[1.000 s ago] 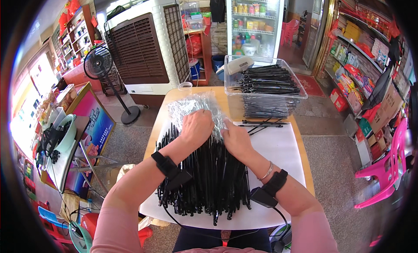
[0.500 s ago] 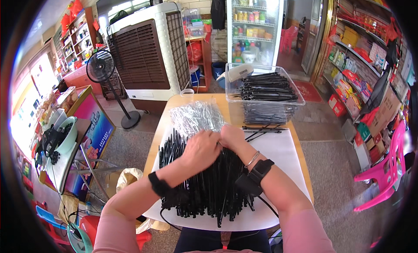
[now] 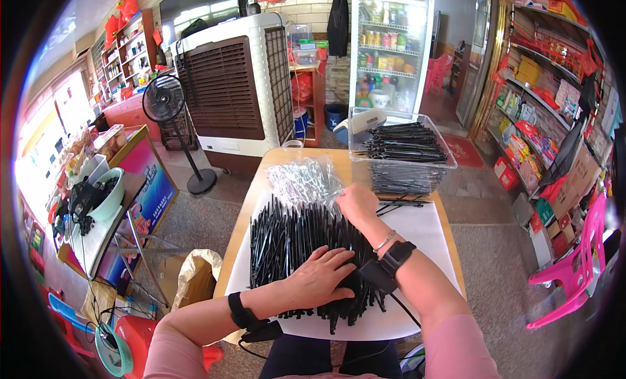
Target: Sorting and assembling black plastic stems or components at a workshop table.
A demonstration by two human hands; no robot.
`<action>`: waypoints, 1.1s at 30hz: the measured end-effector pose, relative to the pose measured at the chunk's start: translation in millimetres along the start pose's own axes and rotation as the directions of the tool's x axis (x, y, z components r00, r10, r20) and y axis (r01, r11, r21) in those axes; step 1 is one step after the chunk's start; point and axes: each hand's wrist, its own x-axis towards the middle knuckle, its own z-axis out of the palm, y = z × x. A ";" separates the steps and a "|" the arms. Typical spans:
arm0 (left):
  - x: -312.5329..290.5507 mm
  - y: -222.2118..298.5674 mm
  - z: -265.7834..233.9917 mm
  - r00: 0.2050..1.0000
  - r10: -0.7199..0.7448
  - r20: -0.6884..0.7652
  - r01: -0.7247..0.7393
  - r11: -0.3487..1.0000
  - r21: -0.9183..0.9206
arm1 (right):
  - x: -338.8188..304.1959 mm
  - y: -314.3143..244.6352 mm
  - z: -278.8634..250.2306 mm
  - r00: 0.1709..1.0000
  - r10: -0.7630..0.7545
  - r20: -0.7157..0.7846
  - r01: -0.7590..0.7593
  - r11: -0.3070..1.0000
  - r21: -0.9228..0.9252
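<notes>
A wide pile of slender black plastic sticks (image 3: 287, 239), with small knobs at their near ends, lies on a white sheet (image 3: 424, 248) on the table. My left hand (image 3: 324, 274) rests on the near right part of this pile, palm down and fingers spread, gripping nothing. At the far side of the pile lies a stack of crinkled clear plastic bags (image 3: 303, 180). My right hand (image 3: 358, 205) is closed at the right edge of that stack, seemingly pinching a clear plastic bag; its fingertips are partly hidden. Both wrists wear black bands, with cables trailing from them.
A clear plastic bin (image 3: 450, 158) full of more black sticks stands at the table's far right. Several loose sticks (image 3: 407, 201) lie before it. A pink chair (image 3: 570, 274) is to the right; a standing fan (image 3: 164, 100) and air cooler (image 3: 225, 92) stand far left.
My left hand has left the right hand and the bags, coming back toward me onto the black sticks, its fingers now spread. My right hand remains by the bags. The view has shifted slightly.
</notes>
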 end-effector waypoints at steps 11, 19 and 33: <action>-6.0 -2.4 10.8 0.998 -0.058 0.031 0.055 0.994 0.093 | -38.5 32.3 -35.8 0.911 -0.319 -0.262 0.270 0.940 -0.207; -6.0 0.1 11.9 0.997 -0.072 0.011 0.071 0.994 0.086 | -63.9 68.4 -35.2 0.884 -0.363 -0.295 0.324 0.930 -0.175; -17.2 13.7 2.9 0.994 -0.058 -0.092 0.059 0.998 0.000 | -138.4 102.4 -51.9 0.965 -0.191 -0.180 0.201 0.979 0.041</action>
